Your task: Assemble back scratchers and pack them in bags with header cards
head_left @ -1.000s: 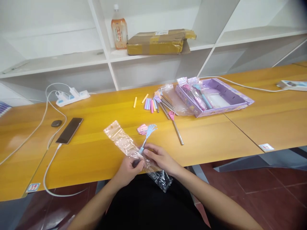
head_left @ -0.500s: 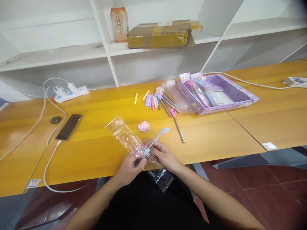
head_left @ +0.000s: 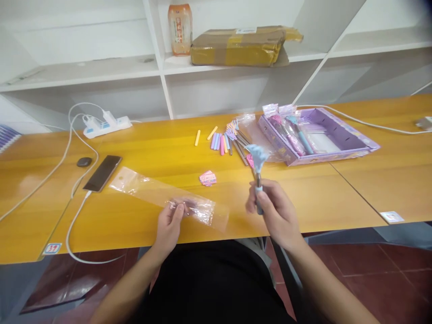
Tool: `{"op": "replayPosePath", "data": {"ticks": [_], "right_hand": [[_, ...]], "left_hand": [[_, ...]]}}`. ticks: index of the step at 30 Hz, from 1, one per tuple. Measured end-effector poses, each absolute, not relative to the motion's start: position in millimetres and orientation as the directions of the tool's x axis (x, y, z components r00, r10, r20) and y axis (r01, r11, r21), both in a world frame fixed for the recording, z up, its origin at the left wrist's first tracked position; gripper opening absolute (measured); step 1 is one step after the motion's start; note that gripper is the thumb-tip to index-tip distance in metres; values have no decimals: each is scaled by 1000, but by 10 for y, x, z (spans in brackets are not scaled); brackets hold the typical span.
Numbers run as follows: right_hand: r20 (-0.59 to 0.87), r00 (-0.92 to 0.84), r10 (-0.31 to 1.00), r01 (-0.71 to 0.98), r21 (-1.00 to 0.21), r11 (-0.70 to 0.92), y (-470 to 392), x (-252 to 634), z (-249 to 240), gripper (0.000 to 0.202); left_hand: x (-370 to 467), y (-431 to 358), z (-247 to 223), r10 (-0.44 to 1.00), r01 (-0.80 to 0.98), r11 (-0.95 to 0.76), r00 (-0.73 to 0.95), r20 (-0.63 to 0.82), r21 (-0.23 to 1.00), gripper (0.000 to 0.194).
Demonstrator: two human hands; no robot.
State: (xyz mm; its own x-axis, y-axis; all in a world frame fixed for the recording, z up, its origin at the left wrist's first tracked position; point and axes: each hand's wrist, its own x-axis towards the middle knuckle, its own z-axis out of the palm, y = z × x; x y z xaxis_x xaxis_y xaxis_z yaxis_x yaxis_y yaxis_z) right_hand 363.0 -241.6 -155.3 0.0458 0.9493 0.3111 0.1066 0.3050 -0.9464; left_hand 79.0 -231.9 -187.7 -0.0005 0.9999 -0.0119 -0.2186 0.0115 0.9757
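Observation:
My left hand point(head_left: 169, 227) pinches a long clear plastic bag point(head_left: 138, 188) between thumb and fingers, low over the table's front part. My right hand point(head_left: 280, 218) is closed around a telescopic back scratcher point(head_left: 258, 158) with a light blue claw head, held upright and slightly blurred. Behind it a pink-headed back scratcher point(head_left: 250, 160) is mostly hidden. Several more metal-shafted scratchers point(head_left: 242, 143) lie heaped beyond, beside a row of coloured grip sleeves point(head_left: 218, 142). A small stack of pink printed cards point(head_left: 207, 178) lies between my hands, farther back.
A purple cardboard tray point(head_left: 347, 155) at the back right holds bagged scratchers. On the left are a phone point(head_left: 102, 173) on a charging cable, a small black object point(head_left: 84, 162) and a white power strip point(head_left: 108, 128). A taped carton point(head_left: 238, 47) stands on the shelf.
The blue back scratcher has parted from the plastic bag; my right hand lifted it up and to the right. My left hand moved left with the bag. The view shifted slightly.

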Motion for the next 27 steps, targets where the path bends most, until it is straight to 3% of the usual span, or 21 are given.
{"op": "replayPosePath", "data": {"ticks": [3, 6, 17, 27], "right_hand": [[345, -217, 913, 442, -799, 407, -2612, 3713, -1512, 21], [320, -362, 876, 556, -680, 478, -2715, 3665, -1619, 28], [397, -341, 852, 582, -623, 523, -2653, 3623, -1992, 28], [434, -321, 842, 588, -605, 537, -2654, 3590, -2006, 28]], "left_hand": [[775, -2275, -1829, 996, -400, -22, -92, -16, 916, 39], [773, -2234, -1803, 985, -477, -52, -172, -35, 877, 41], [747, -2151, -1839, 972, -608, 11, -179, -151, 794, 35], [768, -2183, -1802, 994, -490, 61, -48, -96, 870, 34]]}}
